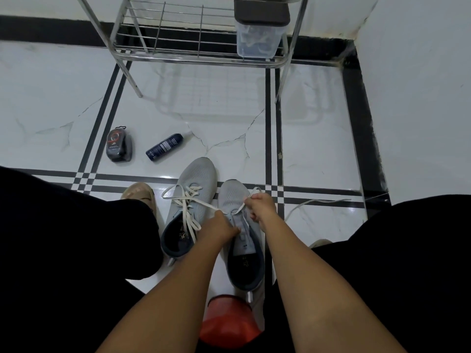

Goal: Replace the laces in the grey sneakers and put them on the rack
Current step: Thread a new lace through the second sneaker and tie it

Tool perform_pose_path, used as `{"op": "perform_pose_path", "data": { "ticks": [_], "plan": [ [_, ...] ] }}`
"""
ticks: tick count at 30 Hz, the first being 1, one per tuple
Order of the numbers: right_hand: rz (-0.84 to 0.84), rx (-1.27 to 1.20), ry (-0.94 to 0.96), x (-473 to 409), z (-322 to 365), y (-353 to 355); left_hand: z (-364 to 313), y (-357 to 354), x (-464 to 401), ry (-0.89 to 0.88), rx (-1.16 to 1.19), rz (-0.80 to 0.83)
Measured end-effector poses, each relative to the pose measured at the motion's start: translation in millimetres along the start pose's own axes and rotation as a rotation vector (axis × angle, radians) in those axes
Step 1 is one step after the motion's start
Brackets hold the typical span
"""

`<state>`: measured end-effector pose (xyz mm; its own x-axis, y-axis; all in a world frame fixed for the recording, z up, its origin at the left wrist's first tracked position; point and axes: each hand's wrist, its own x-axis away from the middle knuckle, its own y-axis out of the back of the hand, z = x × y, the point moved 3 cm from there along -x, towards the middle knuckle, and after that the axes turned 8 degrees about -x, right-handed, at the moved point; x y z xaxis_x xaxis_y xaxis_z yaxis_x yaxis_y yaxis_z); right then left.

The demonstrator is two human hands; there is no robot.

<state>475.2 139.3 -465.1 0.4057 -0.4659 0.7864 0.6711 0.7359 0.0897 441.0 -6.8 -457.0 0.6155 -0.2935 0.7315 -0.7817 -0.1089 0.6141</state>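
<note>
Forearms lead to both hands on the right sneaker: left hand pinches lace at the tongue, right hand grips its loop. Soft, slippery lace; hold near the eyelets. Left sneaker alongside; rack beyond.

From my feed: two sneakers side by side, rack behind them, spray bottle and polish pack off left (container on rack).
</note>
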Motion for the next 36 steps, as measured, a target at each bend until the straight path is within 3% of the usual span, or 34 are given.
{"op": "perform_pose_path", "data": {
  "ticks": [7,9,12,14,16,20,23,26,29,32,36],
  "plan": [
    [-0.053,-0.040,-0.072,0.5,-1.6,-2.7,1.3,1.7,3.8,-0.014,0.010,0.009],
    [-0.058,0.124,-0.011,2.9,-2.0,-5.7,0.8,1.0,5.5,-0.028,0.019,0.009],
    [-0.010,0.602,0.155,5.5,-4.9,-13.5,2.0,-0.8,7.0,-0.049,0.026,0.012],
    [-0.008,0.675,0.168,8.3,-3.8,-17.1,2.5,-0.5,8.6,-0.039,0.009,0.016],
    [-0.008,0.471,0.102,10.2,-3.1,-16.3,2.2,0.4,9.1,-0.032,-0.012,0.015],
    [-0.031,-0.229,-0.086,16.9,-5.0,-8.7,0.4,0.1,7.5,-0.024,-0.027,0.008],
    [-0.034,-0.476,-0.024,27.3,14.2,0.2,-0.5,0.2,5.7,-0.024,-0.018,0.023],
    [-0.041,-0.410,0.129,42.9,45.5,8.4,-9.3,13.2,15.1,0.020,-0.029,-0.028],
    [-0.012,-0.334,0.229,64.2,78.7,12.8,-28.6,40.8,27.6,0.005,0.005,-0.206],
    [0.022,-0.284,0.324,86.8,106.4,18.2,-58.4,76.3,41.6,-0.182,0.227,-0.325],
    [0.023,-0.207,0.432,117.3,132.9,24.1,-97.4,107.3,65.2,-0.496,0.423,-0.241]
  ]
}}
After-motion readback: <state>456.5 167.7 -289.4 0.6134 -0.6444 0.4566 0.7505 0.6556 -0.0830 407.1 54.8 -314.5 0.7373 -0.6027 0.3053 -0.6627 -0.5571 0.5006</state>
